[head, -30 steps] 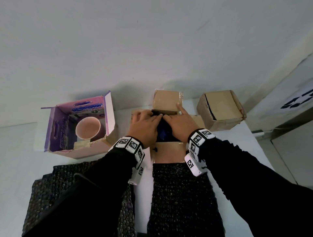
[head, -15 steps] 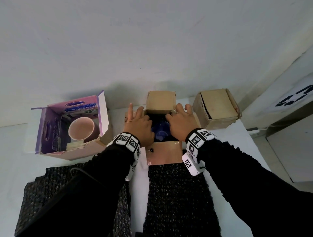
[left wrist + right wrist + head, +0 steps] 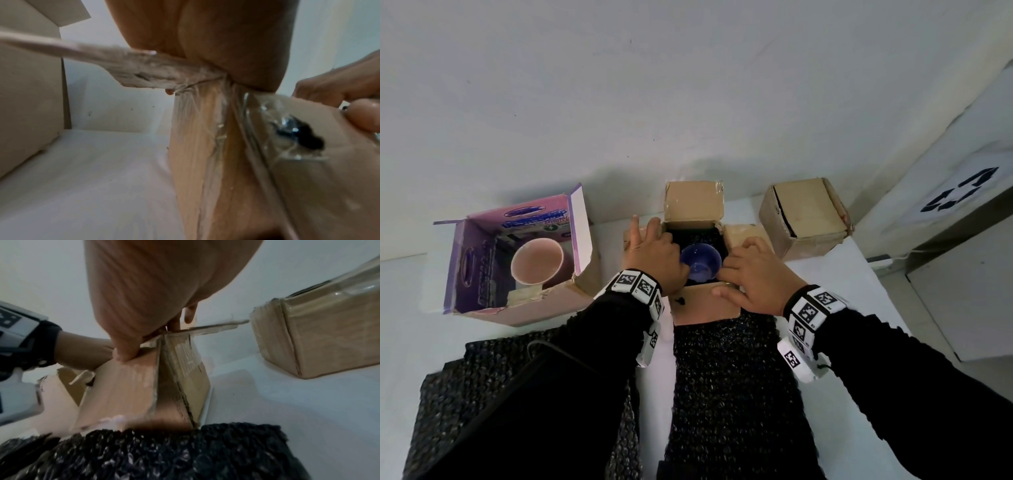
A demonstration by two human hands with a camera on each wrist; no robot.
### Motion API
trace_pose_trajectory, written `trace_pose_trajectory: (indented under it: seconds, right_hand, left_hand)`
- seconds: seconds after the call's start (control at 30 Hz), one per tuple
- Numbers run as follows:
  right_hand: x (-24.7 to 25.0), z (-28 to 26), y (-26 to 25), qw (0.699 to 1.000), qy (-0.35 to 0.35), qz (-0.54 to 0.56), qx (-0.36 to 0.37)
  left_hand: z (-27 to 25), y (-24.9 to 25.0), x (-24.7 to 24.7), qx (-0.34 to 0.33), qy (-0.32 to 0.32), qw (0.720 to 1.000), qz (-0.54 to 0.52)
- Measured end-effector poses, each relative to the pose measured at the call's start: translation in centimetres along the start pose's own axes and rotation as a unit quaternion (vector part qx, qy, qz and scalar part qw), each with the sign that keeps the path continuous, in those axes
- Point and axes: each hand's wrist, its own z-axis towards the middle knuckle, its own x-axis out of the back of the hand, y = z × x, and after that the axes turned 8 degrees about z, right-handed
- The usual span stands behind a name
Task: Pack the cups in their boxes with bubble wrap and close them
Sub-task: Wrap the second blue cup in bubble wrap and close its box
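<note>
Blue cup [image 3: 701, 266] sitting in the open brown box [image 3: 707, 301] at the counter's [image 3: 400, 329] far edge. Left hand [image 3: 654, 260] flat on the left flap, fingers straight. Right hand [image 3: 753, 281] pressing the right flap, thumb on the near flap, gripping nothing.

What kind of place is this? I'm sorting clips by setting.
Probably an improvised packing spot, not a shop: a white table against a bare wall, cardboard boxes, black bubble wrap sheets, and a blue cup boxed.
</note>
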Motion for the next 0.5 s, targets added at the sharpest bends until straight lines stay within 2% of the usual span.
trace_pose_trajectory:
  seconds: [0.1, 0.2, 0.27, 0.33, 0.4, 0.43, 0.5]
  right_hand:
    - [-0.2, -0.8, -0.3, 1.000, -0.007, -0.016, -0.015]
    - [-0.2, -0.6, -0.7, 0.998, -0.047, -0.020, -0.039]
    - [-0.2, -0.1, -1.0, 0.997, -0.056, -0.033, -0.051]
    - [-0.2, 0.4, -1.2, 0.996, -0.056, -0.044, -0.058]
    - [-0.5, 0.3, -1.3, 0.997, -0.029, -0.039, -0.057]
    - [-0.6, 0.2, -1.3, 0.998, -0.017, -0.035, -0.055]
    - [-0.5, 0.2, -1.3, 0.997, -0.041, -0.025, -0.063]
  left_hand:
    - [-0.1, -0.1, 0.0, 0.000, 0.007, 1.000, -0.007]
    - [-0.7, 0.0, 0.1, 0.011, 0.014, 1.000, -0.010]
    - [-1.5, -0.1, 0.2, 0.028, 0.065, 0.997, -0.032]
    - [-2.4, -0.2, 0.1, 0.023, 0.156, 0.986, -0.060]
    - [-3.5, -0.6, -0.4, -0.032, 0.229, 0.969, -0.082]
    - [-4.1, -0.8, -0.8, -0.074, 0.239, 0.965, -0.084]
    - [-5.1, -1.1, -1.5, -0.140, 0.221, 0.962, -0.072]
